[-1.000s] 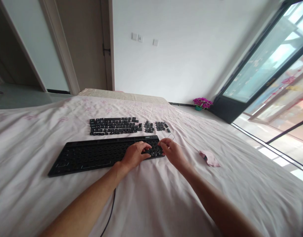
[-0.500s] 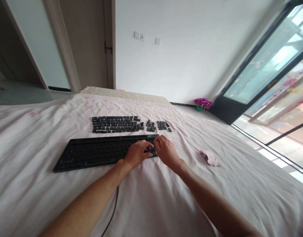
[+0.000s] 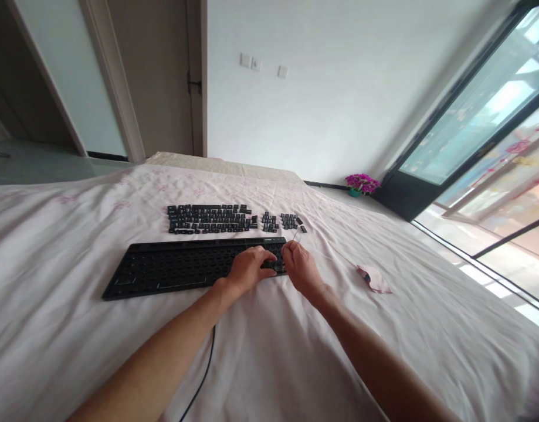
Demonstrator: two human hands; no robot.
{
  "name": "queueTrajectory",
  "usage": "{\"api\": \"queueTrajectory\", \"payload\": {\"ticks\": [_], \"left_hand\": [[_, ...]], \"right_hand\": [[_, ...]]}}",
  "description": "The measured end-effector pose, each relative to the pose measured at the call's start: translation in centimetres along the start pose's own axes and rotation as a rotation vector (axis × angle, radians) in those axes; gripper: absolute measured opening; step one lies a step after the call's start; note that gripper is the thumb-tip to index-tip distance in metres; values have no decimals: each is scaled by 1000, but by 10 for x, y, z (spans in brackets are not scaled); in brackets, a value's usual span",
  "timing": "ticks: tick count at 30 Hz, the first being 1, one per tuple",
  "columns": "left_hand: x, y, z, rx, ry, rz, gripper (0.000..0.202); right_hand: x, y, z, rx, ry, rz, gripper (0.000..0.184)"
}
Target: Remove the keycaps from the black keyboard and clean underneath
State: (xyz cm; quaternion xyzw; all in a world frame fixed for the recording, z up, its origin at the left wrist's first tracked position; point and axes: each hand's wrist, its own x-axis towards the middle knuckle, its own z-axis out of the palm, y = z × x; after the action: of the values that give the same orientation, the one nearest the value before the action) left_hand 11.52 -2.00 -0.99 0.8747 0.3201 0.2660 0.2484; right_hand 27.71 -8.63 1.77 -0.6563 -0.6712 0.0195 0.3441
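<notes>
A black keyboard frame with its keycaps taken off lies on a pale pink bedsheet. Beyond it, several loose black keycaps lie in rows, with smaller groups to their right. My left hand rests on the right end of the keyboard, fingers curled down on it. My right hand is closed in a pinch on a thin wire keycap puller at the keyboard's right edge.
A small pink cloth lies on the sheet to the right. A black cable runs toward me between my arms. A pot of purple flowers stands on the floor by the glass door. A doorway is at the back.
My right hand moved left to the keyboard's right end, then back a little to its edge, keeping the wire puller pinched. My left hand stayed on the keyboard. The view shifted slightly.
</notes>
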Motion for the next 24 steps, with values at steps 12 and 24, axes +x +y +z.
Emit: {"api": "queueTrajectory", "payload": {"ticks": [12,24], "left_hand": [[8,24,17,164,61,-61,29],[4,28,22,186,76,-67,26]], "right_hand": [[-1,24,23,79,101,-101,28],[3,25,40,206,260,65,40]]}}
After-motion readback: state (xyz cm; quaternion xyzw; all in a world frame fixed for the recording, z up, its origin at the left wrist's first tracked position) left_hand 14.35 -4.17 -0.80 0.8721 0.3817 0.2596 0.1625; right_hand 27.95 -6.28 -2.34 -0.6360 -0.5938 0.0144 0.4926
